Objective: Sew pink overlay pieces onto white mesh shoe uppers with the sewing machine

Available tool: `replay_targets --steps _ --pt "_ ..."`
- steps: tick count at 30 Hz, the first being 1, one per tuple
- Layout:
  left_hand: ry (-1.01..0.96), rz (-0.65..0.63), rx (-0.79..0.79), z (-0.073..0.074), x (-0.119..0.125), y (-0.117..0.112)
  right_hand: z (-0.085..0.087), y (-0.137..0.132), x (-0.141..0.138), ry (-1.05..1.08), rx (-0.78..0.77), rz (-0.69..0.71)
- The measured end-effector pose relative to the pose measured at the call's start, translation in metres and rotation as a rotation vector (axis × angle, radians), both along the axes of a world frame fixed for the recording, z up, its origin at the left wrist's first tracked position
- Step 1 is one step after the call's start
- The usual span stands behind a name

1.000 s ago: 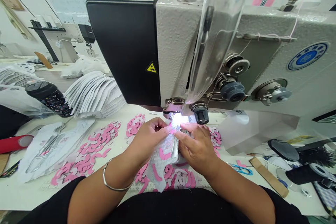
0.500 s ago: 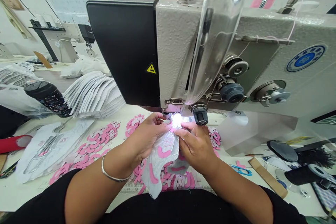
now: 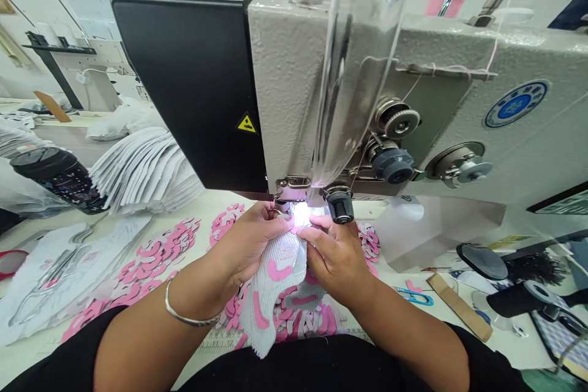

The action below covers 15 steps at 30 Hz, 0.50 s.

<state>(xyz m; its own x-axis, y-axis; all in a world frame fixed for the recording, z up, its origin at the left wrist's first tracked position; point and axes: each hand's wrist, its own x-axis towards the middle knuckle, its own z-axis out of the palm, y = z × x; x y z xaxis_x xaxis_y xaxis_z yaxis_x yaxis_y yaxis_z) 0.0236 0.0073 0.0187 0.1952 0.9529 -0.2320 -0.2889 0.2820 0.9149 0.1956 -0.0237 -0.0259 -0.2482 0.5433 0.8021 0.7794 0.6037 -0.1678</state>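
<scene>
Pink cutouts point(image 3: 156, 251) on white table point(image 3: 41, 349)

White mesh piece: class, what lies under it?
Under the white mesh piece, pink shapes lie on the table. Beneath its top end, the left hand and right hand cover everything.

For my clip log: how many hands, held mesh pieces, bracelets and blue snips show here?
Hands: 2 (left hand, right hand)
White mesh piece, held by both: 1
Silver bracelet: 1
Blue snips: 1
Total: 5
</scene>
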Motion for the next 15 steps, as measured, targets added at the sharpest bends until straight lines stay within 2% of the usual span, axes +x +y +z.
replay_targets --steps 15 --pt "-0.040 -0.012 0.037 -0.0022 -0.0001 -0.0040 -0.0029 0.0051 0.0044 -0.021 -0.033 0.007"
